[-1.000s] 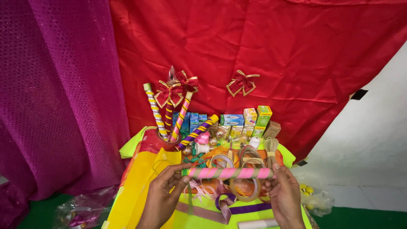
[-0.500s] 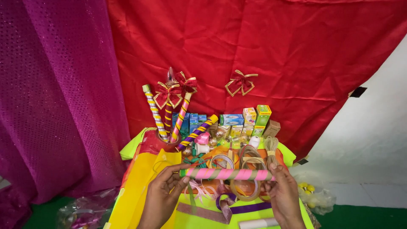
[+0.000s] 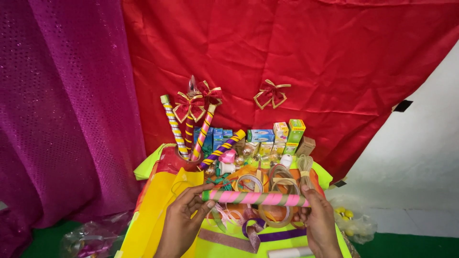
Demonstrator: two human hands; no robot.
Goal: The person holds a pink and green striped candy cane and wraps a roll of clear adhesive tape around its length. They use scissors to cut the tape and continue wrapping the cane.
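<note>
1. Left hand (image 3: 184, 217) pinches the left end of the pink-and-green striped stick (image 3: 256, 198), thumb on top and fingers curled under. Right hand (image 3: 319, 220) is closed around the right end. The stick is level, held above the near edge of the table (image 3: 153, 215), just over the clutter.
2. Step in hand, as I read it: the wrapped stick is being held up and checked or turned between both hands. A next move would call for keeping both end grips even so the wrap stays tight; wrap condition at the ends is hidden by the fingers.
3. Under the stick, near edge: loose purple ribbon (image 3: 272, 234), a glitter strip and a white roll at the bottom edge. All lie flat on the yellow-green cover.
4. Table middle: tape rolls (image 3: 251, 183) and a bundle of jute twine (image 3: 304, 167), touching or overlapping each other.
5. Left side, further back: a red pot (image 3: 184, 160) holds three upright striped sticks (image 3: 172, 126), two with red-gold bows (image 3: 190, 106). A purple-yellow stick (image 3: 222, 149) leans beside it, outside the pot as far as I can tell.
6. Far edge: a row of small boxes (image 3: 282, 135), blue, green and yellow, stacked against the red cloth (image 3: 287, 48); contents not visible.
7. On the cloth above them: a single bow (image 3: 271, 93). Magenta curtain (image 3: 62, 105) hangs at left.
</note>
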